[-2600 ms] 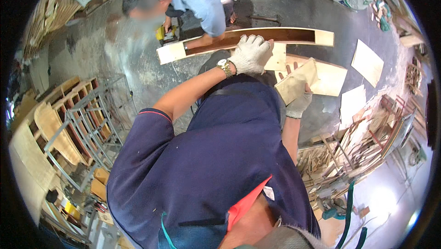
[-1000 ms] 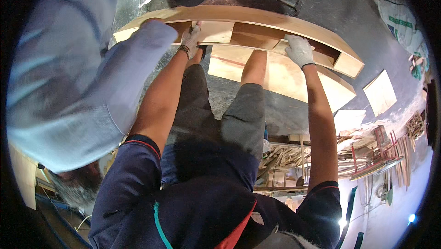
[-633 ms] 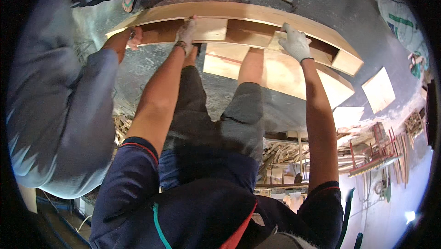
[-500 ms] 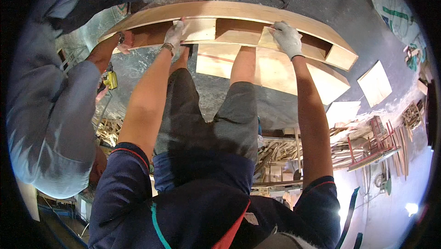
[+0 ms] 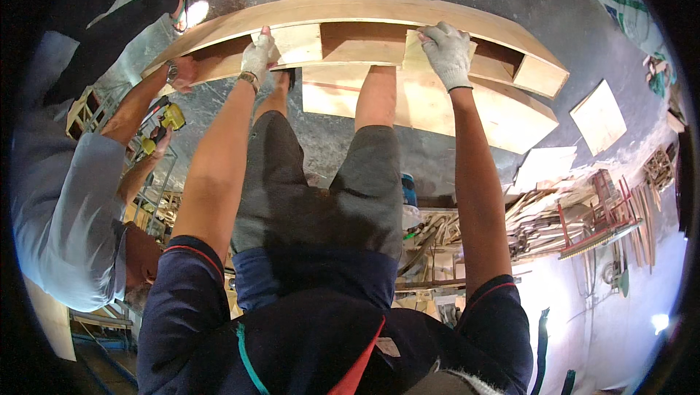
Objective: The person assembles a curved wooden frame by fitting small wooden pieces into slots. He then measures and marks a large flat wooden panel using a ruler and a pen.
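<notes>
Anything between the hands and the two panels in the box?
Nothing visible: the left hand is on the left panel, the right hand on the right panel. A co-worker's hand is near the left end of the box, apart from both.

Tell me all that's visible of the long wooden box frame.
The long wooden box frame looks like pale plywood, browner inside, and spans the view crosswise, its edges bowed, perhaps by the lens. Its near long side is open; a pale end piece closes the right end. The left hand grips the left panel in the opening, the right hand the right panel. A co-worker's hand touches its left end.
</notes>
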{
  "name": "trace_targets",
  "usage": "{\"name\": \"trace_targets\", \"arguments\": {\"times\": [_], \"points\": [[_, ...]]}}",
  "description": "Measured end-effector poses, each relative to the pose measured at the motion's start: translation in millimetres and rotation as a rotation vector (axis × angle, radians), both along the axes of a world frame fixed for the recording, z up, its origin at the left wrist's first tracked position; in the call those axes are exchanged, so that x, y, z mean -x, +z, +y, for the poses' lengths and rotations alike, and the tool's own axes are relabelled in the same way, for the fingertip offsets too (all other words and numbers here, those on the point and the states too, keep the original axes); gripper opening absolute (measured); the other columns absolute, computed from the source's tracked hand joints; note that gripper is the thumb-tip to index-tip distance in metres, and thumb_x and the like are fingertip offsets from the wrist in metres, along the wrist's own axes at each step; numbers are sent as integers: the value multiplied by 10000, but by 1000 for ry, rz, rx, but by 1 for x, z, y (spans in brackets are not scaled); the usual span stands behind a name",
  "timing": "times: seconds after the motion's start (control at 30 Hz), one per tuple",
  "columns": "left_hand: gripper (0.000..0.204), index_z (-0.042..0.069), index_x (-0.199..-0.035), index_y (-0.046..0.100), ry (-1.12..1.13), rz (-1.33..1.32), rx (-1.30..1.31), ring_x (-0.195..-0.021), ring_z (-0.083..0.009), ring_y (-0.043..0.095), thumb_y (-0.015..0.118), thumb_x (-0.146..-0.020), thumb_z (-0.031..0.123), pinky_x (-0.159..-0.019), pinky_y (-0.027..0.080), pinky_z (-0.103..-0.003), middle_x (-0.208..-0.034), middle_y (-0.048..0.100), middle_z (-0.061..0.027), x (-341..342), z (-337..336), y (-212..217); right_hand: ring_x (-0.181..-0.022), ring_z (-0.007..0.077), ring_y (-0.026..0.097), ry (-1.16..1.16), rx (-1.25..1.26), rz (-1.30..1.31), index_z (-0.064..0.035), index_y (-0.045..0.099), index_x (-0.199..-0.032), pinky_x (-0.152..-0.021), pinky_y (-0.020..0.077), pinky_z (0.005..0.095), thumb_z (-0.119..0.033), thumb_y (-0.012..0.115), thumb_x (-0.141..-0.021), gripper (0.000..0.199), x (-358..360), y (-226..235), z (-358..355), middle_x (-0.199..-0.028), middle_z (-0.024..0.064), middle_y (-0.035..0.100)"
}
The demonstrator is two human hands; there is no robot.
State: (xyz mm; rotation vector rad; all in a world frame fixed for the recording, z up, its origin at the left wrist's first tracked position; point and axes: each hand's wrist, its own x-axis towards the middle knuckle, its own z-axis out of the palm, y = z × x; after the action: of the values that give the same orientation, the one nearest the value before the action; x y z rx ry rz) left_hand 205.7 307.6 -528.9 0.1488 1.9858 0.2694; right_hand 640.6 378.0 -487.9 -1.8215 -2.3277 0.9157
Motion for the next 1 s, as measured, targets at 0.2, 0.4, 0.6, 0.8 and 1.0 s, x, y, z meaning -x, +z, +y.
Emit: {"name": "trace_targets", "arguments": {"times": [0.2,0.4,0.6,0.8,1.0], "points": [[810,39,-1196,607,43,-21,28,-950,-209,635,662,-815,752,-701,566,-359,-1092,632,-98,1,2,-1,-941,269,617,75,64,-99,-180,757,-949,-860,416,495,-327,661,-911,180,-4,-11,-26,-879,47,634],[754,63,-1143,617,14,-15,-2,-844,-173,635,618,-848,756,-657,550,-330,-996,633,-67,1,0,0,-909,239,618,28,-124,5,-200,756,-904,-826,423,462,-272,710,-860,96,-3,-9,-19,-860,15,635],[705,76,-1069,626,-37,-39,38,-764,-154,636,602,-864,750,-603,530,-293,-914,634,-51,4,3,-2,-891,239,629,-10,-218,7,-212,755,-897,-839,433,441,-261,722,-834,86,1,-15,-4,-829,2,645],[705,73,-1020,638,-20,-5,15,-722,-139,628,576,-873,759,-572,512,-284,-835,633,-27,0,1,2,-916,236,624,-26,-186,-2,-207,750,-892,-832,430,447,-273,732,-827,94,-5,-18,-4,-851,7,645],[677,78,-954,625,-45,13,-20,-673,-129,614,559,-893,749,-506,469,-287,-745,606,-36,-3,-1,2,-926,229,615,15,-205,-58,-225,744,-904,-808,415,441,-296,736,-836,99,2,-17,-14,-896,5,630]]}}
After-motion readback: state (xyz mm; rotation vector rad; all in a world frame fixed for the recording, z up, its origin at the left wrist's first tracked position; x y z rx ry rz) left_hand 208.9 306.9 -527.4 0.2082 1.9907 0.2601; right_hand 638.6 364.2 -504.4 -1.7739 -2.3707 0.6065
